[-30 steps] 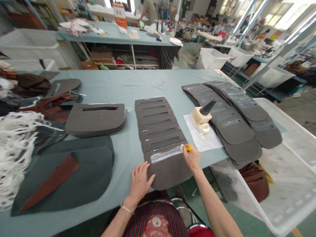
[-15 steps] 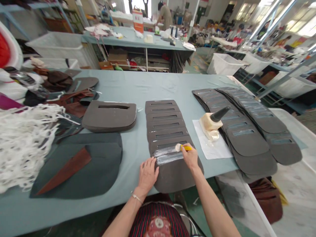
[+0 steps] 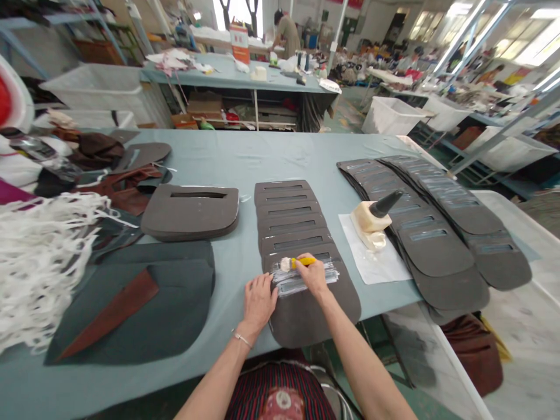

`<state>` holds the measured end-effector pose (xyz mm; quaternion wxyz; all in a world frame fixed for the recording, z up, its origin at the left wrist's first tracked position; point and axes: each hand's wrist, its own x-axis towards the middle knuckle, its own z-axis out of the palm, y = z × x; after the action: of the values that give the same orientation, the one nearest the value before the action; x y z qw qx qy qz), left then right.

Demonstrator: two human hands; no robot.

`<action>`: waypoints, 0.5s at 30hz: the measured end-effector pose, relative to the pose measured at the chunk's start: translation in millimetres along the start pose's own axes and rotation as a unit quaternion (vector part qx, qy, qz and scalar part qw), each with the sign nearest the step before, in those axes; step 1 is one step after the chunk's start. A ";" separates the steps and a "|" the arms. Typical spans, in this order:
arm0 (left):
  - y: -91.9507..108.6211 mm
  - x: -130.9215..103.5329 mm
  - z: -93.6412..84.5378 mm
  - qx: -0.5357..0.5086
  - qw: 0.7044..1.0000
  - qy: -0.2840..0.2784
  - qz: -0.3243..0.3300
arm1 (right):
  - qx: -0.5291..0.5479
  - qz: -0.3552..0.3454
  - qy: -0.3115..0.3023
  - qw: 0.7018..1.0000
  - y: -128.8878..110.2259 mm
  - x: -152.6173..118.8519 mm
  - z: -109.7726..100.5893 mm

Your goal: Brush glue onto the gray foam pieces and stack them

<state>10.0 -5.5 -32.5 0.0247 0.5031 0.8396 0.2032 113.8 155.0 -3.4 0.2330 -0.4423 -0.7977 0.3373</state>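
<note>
My right hand (image 3: 314, 274) grips a yellow-handled brush (image 3: 301, 262), its whitish bristles on the nearest of several overlapping dark grey slotted panels (image 3: 306, 318). Streaks of wet white glue lie across that panel around its slot. My left hand (image 3: 259, 297) rests flat with fingers stretched at the panel's left edge. To the right, a cream glue container (image 3: 366, 221) with a black conical spout stands on a white sheet (image 3: 380, 273).
Glue-streaked panels (image 3: 437, 251) lie fanned at the right. At left are a stack of slotted panels (image 3: 190, 213), dark green pieces with a brown strip (image 3: 109, 315), and white netting (image 3: 44, 268). A person (image 3: 287, 34) stands at a far table.
My right hand has moved the brush leftward across the near panel, and the white streaks now reach farther right. My left hand stays at the panel's edge. The view has shifted slightly.
</note>
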 end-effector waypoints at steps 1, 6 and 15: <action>-0.1 -0.9 1.0 0.004 1.000 0.001 -0.002 | -0.031 0.031 0.024 0.999 13.6 8.0 -16.0; 1.1 -2.6 2.2 0.018 1.000 0.004 -0.016 | -0.173 0.100 0.138 0.970 23.4 22.0 -45.1; -4.2 -2.7 10.0 0.017 1.000 0.018 -0.006 | -0.072 0.006 0.025 0.997 11.7 9.2 -8.1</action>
<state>10.3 -6.4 -43.6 0.0021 0.4949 0.8462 0.1975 121.1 170.1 -6.0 0.2184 -0.4710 -0.8112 0.2689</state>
